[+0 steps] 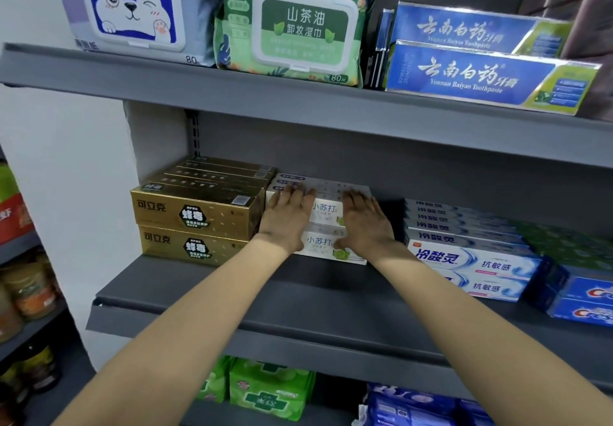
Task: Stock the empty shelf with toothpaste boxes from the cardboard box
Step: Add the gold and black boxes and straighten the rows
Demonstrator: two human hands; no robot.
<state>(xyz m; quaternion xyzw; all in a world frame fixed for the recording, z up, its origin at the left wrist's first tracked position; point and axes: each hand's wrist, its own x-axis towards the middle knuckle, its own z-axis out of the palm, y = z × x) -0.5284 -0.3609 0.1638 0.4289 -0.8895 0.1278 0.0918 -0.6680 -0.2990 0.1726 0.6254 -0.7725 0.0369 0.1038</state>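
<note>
A: Status, mid shelf (298, 293)?
B: White toothpaste boxes (326, 210), stacked two high w/ more rows behind, sit toward the rear of the shelf, touching the gold boxes (195, 215) on their left. Gap on their right, then the blue-white boxes (474, 260).
A: Hands?
B: Left hand (287, 216) lies flat, fingers spread, against the front-left of the white stack, fingertips over the top edge. Right hand (366, 221) flat on the front-right, thumb at the lower box's face. Neither closes around a box; both press, palms on cardboard.
A: Other stock?
B: Top shelf (199, 89): wet-wipe pack w/ cartoon lid (132, 11), green wipe pack (298, 27), two blue toothpaste cartons (481, 74) stacked. Far right of mid shelf: dark blue boxes (583, 296). Below: green packs (268, 389) and blue packs (414, 405).
A: Left edge?
B: Adjacent rack w/ jars (26, 289), blurred; contents not readable.
</note>
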